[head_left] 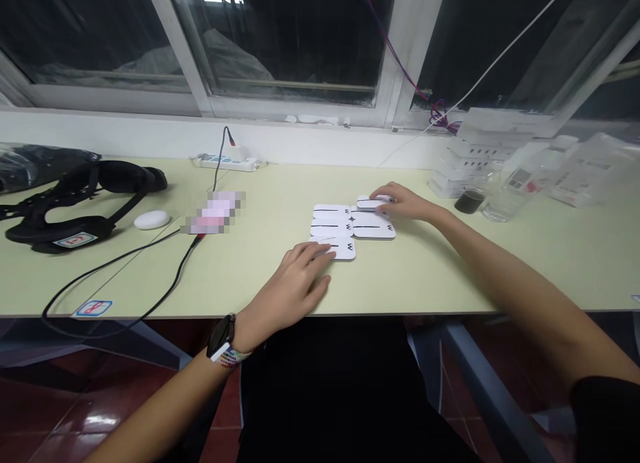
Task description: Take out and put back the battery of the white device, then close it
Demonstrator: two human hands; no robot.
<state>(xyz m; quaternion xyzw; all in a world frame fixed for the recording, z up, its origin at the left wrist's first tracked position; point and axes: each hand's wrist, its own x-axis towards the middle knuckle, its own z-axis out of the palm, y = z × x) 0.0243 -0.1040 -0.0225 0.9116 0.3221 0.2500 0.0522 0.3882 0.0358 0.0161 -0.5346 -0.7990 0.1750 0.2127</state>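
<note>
White cards with rounded corners, each with a black line and a letter-like mark, lie in two columns on the table. My left hand [300, 276] rests with its fingers stretched over the nearest card [345, 249] in the left column. Two more cards, a middle card [327, 228] and a far card [330, 211], lie beyond it. In the right column, my right hand [400, 201] has its thumb and fingers around the edge of the farthest card [369, 202]. That card partly covers others, and a near card [375, 230] shows below it.
On the left are a black headset [95, 203], a white oval object [152, 219], a blurred-out phone-like device [213, 213] with a black cable [175, 283], and a power strip [227, 161]. White boxes [465, 159], a dark-filled cup [470, 199] and a clear bottle [520, 183] stand right.
</note>
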